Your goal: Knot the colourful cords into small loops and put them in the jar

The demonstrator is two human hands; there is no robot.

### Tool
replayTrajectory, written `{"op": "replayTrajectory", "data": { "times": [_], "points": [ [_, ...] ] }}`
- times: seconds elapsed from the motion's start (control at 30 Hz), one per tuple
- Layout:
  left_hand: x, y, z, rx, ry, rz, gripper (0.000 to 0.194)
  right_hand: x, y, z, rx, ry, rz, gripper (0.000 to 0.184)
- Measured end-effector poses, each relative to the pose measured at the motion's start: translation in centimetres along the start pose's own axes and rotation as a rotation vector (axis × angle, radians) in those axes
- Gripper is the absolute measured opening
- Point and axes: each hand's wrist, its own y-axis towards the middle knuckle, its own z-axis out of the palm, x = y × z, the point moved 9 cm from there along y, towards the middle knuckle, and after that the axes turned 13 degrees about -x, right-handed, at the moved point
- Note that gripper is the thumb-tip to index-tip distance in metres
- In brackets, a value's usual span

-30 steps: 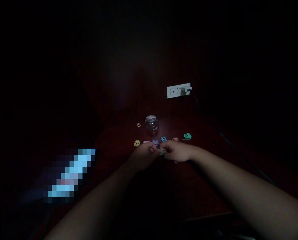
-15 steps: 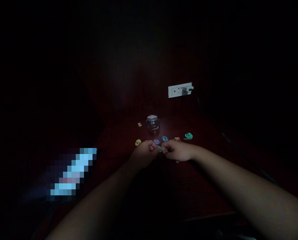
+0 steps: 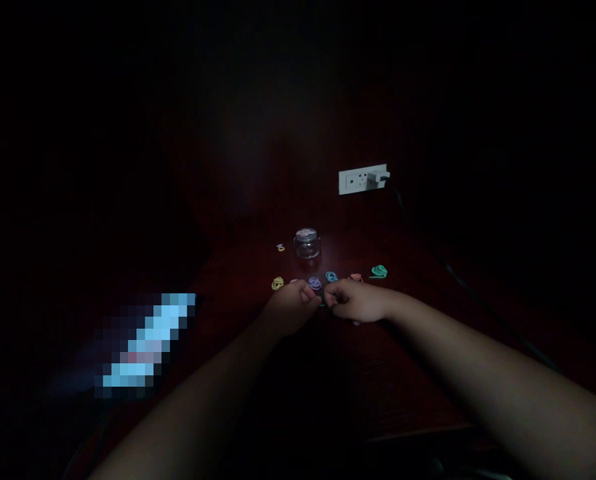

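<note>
My left hand [image 3: 292, 308] is closed, thumb and fingers pinched together. At its fingertips shows a sliver of a green hair tie [image 3: 322, 305]. My right hand [image 3: 361, 301] faces it a short way off, its fingers curled; what they hold, if anything, is hidden. Just beyond the hands lie small piles of hair ties in a row: yellow [image 3: 277, 284], a partly covered pink one [image 3: 294, 281], purple [image 3: 315, 283], blue [image 3: 331, 276], orange [image 3: 355, 277] and green [image 3: 379, 271].
Behind the row stands a clear lidded jar [image 3: 307, 245], with two small hair ties [image 3: 281, 247] to its left. A wall socket [image 3: 362, 179] with a plug is at the back. On the left glows a blurred-out screen [image 3: 148, 343]. A cable [image 3: 498, 323] runs along the right.
The green hair tie between my hands shows less than before, only a sliver now. Both hands stay nearly in place, and the whole view has shifted slightly.
</note>
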Motion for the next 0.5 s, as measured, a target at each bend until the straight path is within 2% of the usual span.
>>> {"op": "replayTrajectory", "data": {
  "times": [0.13,0.3,0.5],
  "points": [
    [-0.3,-0.2,0.2,0.007,0.016,0.036,0.020,-0.2,0.0,0.1,0.001,-0.008,0.012,0.004],
    [-1.4,-1.2,0.7,0.078,0.011,0.112,0.018,-0.2,0.0,0.1,-0.008,-0.044,0.009,0.003],
    [-2.4,-2.2,0.8,0.098,0.003,0.207,0.016,1.3,-0.1,-0.6,-0.102,-0.160,-0.130,0.004]
  ]
}}
